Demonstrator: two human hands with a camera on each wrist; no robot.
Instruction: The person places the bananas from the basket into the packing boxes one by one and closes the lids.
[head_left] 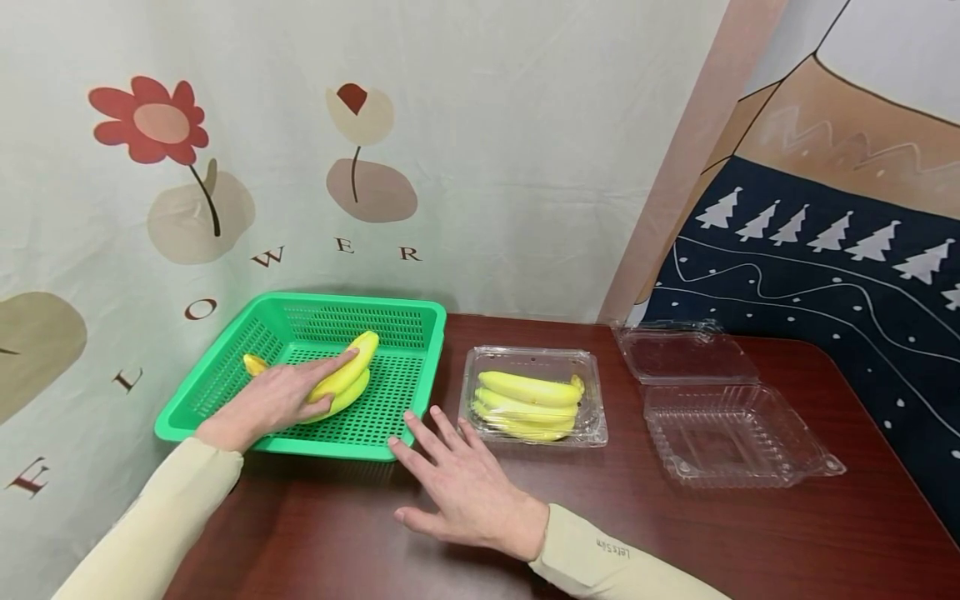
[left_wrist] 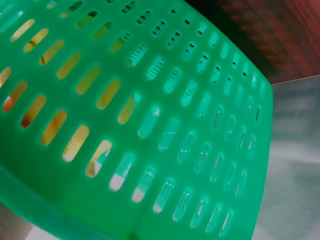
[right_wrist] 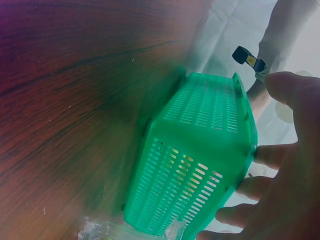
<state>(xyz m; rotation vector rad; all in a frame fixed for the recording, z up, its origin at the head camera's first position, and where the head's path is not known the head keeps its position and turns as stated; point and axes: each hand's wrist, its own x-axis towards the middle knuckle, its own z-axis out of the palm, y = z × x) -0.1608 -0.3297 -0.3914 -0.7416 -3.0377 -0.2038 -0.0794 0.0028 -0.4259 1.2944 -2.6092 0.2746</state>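
In the head view my left hand [head_left: 279, 398] reaches into the green basket [head_left: 433, 367]. It grips a yellow banana [head_left: 363, 348], with the fingers over the top and the thumb on the near side. Another banana [head_left: 356, 392] lies against it, and a yellow tip [head_left: 255, 364] shows behind the wrist. My right hand [head_left: 474, 493] is spread with straight fingers beside the basket's near right corner. Its fingertips are at the rim in the right wrist view; contact is hard to tell. Basket wall [left_wrist: 150, 130] hides the left hand's grip in the left wrist view.
Right of the basket, a clear plastic box [head_left: 596, 400] with several bananas [head_left: 528, 404] stands on the dark red table [head_left: 330, 533]. Farther right lies another clear clamshell box [head_left: 738, 442], its lid [head_left: 682, 354] folded back. A printed cloth [head_left: 510, 167] hangs behind.
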